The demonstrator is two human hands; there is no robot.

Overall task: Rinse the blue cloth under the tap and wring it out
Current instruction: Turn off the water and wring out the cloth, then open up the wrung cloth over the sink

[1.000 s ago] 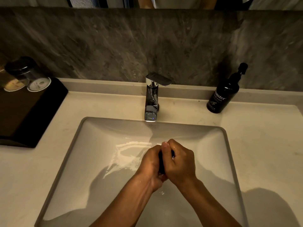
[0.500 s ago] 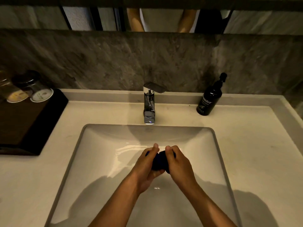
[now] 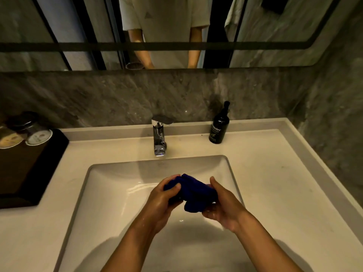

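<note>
Holding position over the white rectangular ceramic sink basin (image 3: 110,195), both hands have the task's thing between them. Left to right: a black tray (image 3: 39,169) carrying two capped glass jars (image 3: 29,132) sits on the pale stone tabletop (image 3: 275,183); the left hand (image 3: 163,201) has its grip curled round the near-left end of the dark blue bunched terry cloth (image 3: 193,193), thumb over the top. The chrome single-lever tap (image 3: 159,136) stands behind, with no stream visible. The right hand (image 3: 224,205) cradles the cloth's right end, fingers curled beneath and thumb raised alongside. A black pump bottle (image 3: 219,126) stands at the rear right.

Assessment: the cloth appears soft, limp and waterlogged, so heavier than dry and prone to dripping; not fragile, not notably slippery. Hold is best taken at opposite ends, full-fisted, for twisting in counter directions.
</note>
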